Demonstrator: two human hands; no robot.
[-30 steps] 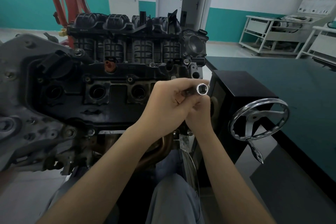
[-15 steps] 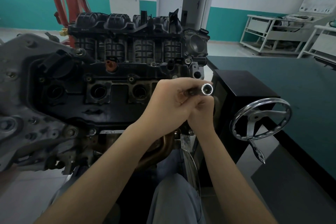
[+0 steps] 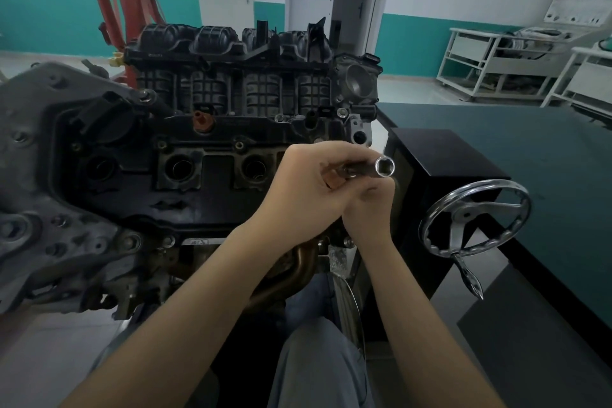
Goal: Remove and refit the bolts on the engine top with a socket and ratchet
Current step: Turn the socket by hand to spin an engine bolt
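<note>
Head view: engine (image 3: 205,156) sits behind and left of both hands, chrome handwheel (image 3: 475,219) to their right. Left hand (image 3: 311,190) curls round the socket tool's shaft, right hand (image 3: 372,209) tucked under it, grip unclear. Socket (image 3: 384,168) open end faces camera, just above the fingers

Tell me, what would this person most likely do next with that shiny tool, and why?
Probably lower the socket onto a bolt on the engine top. Both the left hand and the right hand hold the tool in the air in front of the engine, its open end facing up toward the camera and touching no bolt yet.
</note>
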